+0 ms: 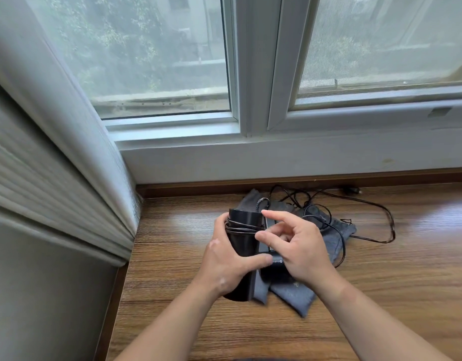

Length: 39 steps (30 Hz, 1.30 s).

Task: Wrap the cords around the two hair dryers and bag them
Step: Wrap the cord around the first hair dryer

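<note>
- My left hand (224,261) grips the black hair dryer (241,243). The fingers curl round its far side and the thumb lies across the near side.
- Several turns of cord (240,227) are wound tight round the dryer's upper part, just above my left fingers.
- My right hand (300,248) hovers just right of the dryer, half closed, with the index finger out and the other fingers curled. The thumb tip touches the wound turns. I cannot tell whether it pinches the cord.
- Under my right palm, against the dryer, sits a second dark body (275,269) with a small logo.
- Both lie over a grey bag (295,295), crumpled flat on the wooden sill (381,282).
- A loose cord (381,207) tangles behind my hands and loops out right. Its plug (353,190) lies at the wall below the window (237,121).
- A curtain (55,152) hangs at left.
</note>
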Available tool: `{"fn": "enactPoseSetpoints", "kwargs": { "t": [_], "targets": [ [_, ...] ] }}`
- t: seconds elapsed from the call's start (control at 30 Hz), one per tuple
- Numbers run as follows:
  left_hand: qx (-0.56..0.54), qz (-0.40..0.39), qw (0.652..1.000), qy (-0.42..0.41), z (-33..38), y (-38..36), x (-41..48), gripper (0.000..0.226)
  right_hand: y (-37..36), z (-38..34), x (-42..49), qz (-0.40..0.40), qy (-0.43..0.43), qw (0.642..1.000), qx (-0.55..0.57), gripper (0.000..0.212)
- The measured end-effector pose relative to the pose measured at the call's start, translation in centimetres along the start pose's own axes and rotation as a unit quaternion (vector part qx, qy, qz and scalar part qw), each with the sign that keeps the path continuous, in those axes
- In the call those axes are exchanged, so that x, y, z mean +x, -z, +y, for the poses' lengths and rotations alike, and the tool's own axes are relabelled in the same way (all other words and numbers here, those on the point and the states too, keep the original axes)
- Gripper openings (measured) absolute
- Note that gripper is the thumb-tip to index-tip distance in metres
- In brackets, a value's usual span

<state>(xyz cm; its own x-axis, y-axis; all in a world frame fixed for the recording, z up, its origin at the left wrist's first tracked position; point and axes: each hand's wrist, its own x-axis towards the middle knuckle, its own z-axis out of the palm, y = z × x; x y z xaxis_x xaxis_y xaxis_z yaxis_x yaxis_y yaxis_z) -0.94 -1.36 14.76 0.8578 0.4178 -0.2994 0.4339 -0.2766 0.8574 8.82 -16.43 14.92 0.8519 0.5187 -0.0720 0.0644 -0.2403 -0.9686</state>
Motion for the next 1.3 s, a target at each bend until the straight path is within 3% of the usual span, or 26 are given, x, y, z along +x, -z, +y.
{"fn": "enactPoseSetpoints", "kwargs": {
  "t": [0.27, 0.43, 0.5, 0.7, 0.83, 0.9, 1.0, 1.1, 1.2, 1.3],
  "targets": [
    [-0.029, 0.051, 0.998, -0.017, -0.2, -0.3, -0.5, 0.086, 1.0, 1.2, 1.2, -0.064, -0.011, 0.997, 0.037, 0.059],
    [-0.061, 0.056, 0.996, -0.034, -0.1, 0.4, -0.6, 0.085, 1.1, 1.7, 1.0, -0.068, 0.009, 0.998, 0.006, 0.027],
    [-0.07, 0.047, 0.996, -0.037, -0.1, 0.6, -0.6, 0.085, 1.2, 1.8, 1.1, -0.066, 0.005, 0.998, 0.004, 0.025],
    [-0.12, 0.036, 0.992, -0.031, -0.5, 0.6, -0.3, 0.084, 1.0, 1.4, 1.8, -0.046, -0.071, 0.993, 0.077, 0.054],
    [-0.132, -0.012, 0.991, -0.015, -0.7, 1.2, 0.0, 0.084, 0.9, 0.8, 1.5, -0.136, -0.048, 0.988, 0.062, 0.017],
    [-0.118, -0.024, 0.993, -0.003, -0.6, 1.3, 0.1, 0.084, 0.6, 0.7, 1.1, -0.108, -0.05, 0.991, 0.064, 0.018],
    [-0.034, 0.006, 0.999, -0.007, 0.3, 0.6, -0.2, 0.098, -0.1, 1.5, 0.9, 0.0, -0.08, 0.997, 0.008, 0.04],
    [0.066, 0.035, 0.997, -0.031, 0.5, -1.1, -0.9, 0.125, -0.9, 1.9, 0.7, 0.063, -0.101, 0.992, -0.05, 0.045],
    [0.118, 0.052, 0.992, -0.015, 0.3, -1.7, -0.9, 0.145, -1.3, 1.8, 0.3, 0.05, -0.11, 0.991, -0.063, 0.037],
    [0.128, 0.038, 0.991, 0.019, 0.1, -0.7, -0.3, 0.15, -0.3, 1.6, 0.1, -0.048, -0.106, 0.993, 0.01, 0.025]
  ]
}}
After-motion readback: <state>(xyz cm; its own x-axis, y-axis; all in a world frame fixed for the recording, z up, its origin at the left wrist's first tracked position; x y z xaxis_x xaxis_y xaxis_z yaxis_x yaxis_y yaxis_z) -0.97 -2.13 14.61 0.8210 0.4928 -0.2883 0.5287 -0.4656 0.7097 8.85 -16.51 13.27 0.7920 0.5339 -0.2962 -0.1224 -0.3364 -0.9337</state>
